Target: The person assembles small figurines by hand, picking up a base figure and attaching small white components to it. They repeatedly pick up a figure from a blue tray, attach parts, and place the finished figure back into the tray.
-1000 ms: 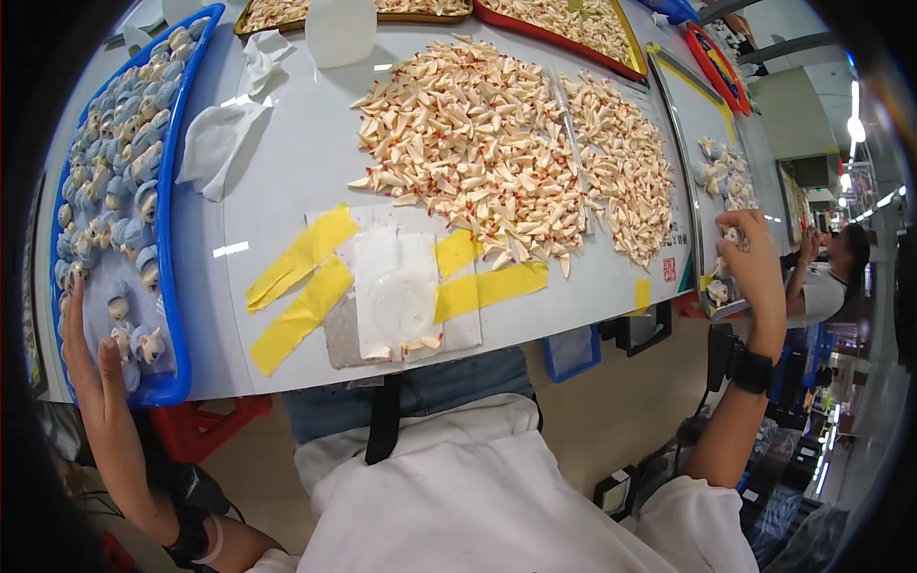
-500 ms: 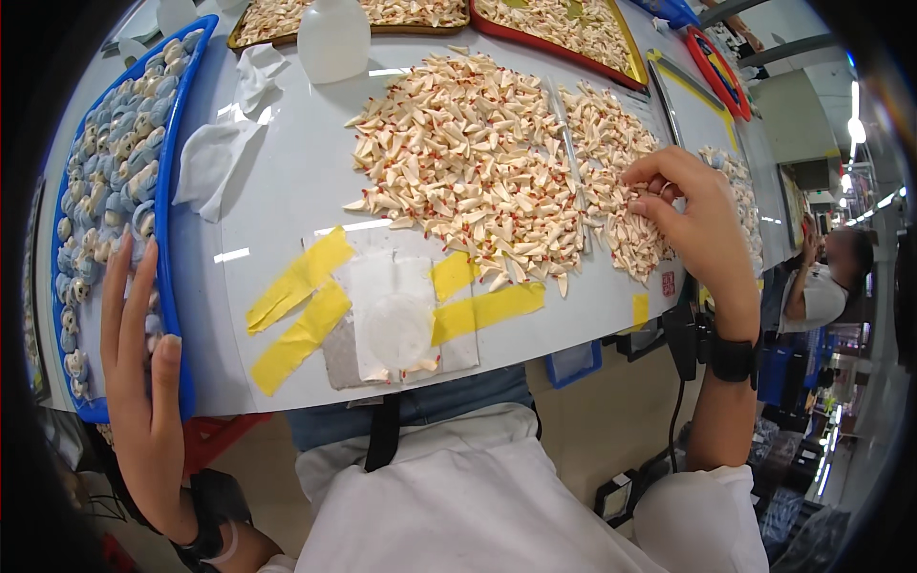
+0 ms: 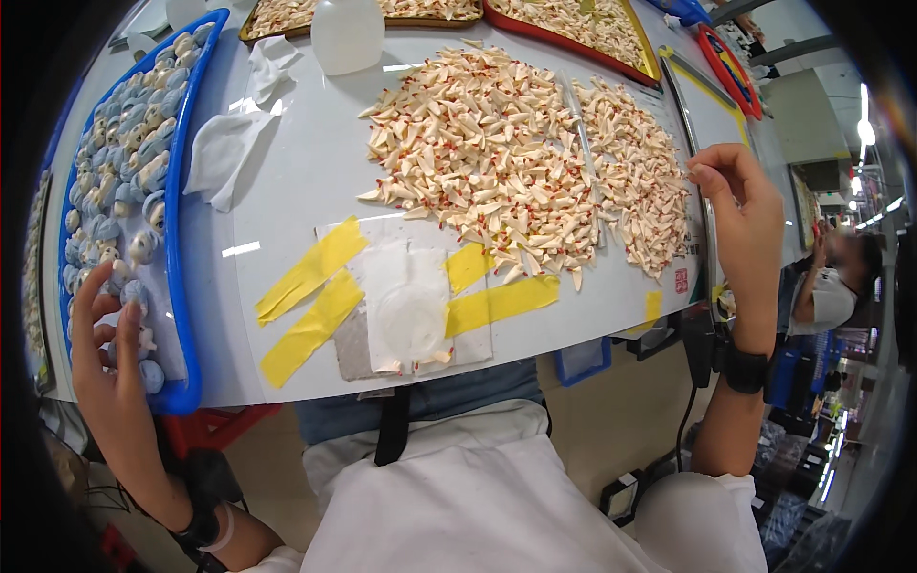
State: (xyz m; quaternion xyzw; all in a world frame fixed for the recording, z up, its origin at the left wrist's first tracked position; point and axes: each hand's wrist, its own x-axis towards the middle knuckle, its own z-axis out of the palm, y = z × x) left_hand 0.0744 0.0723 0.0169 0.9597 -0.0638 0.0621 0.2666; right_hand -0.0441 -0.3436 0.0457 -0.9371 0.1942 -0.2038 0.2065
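On the left, my left hand reaches into a blue tray full of small rounded light-blue and cream pieces. Its fingers are bent, with thumb and fingertips closed about one small blue and cream piece. My right hand is raised just right of a heap of small pointed cream pieces with red ends. Its thumb and index finger are pinched together; whatever is between them is too small or hidden to make out. A clear strip divides the heap in two.
In front of me a white pad with a round disc is fixed by yellow tape. White cloths and a translucent container are beyond it. Trays of cream pieces line the back. Another person is far right.
My right hand has moved right, off the heap of pointed pieces. My left hand's fingers, stretched out before over the tray's edge, are now bent in among the blue and cream pieces.
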